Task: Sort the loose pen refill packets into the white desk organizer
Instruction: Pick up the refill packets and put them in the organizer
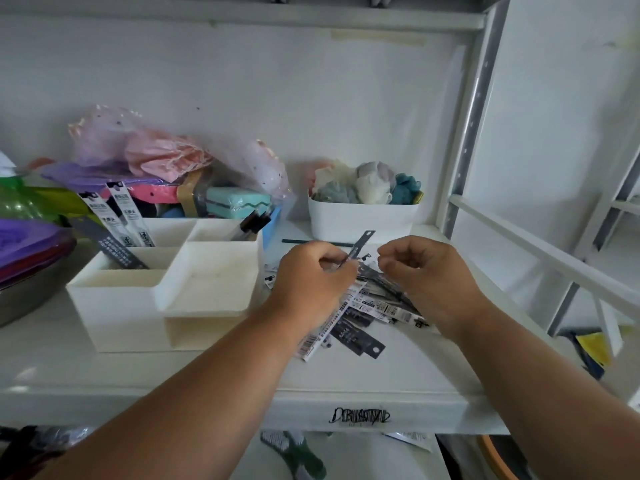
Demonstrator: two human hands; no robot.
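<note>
- Pinching one slim dark refill packet [360, 249] in my left hand [313, 280], tilted up above the pile [360, 320].
- Right hand [424, 271] curled, holding nothing I can see.
- White organizer [166, 289] sits left, packets [119, 216] standing in far compartments.

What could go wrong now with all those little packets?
The left hand pinches one dark packet by its end only, so it might slip. The loose pile lies close to the shelf's front edge, so a nudge from either wrist could push packets off. The right hand hovers curled above the pile.
</note>
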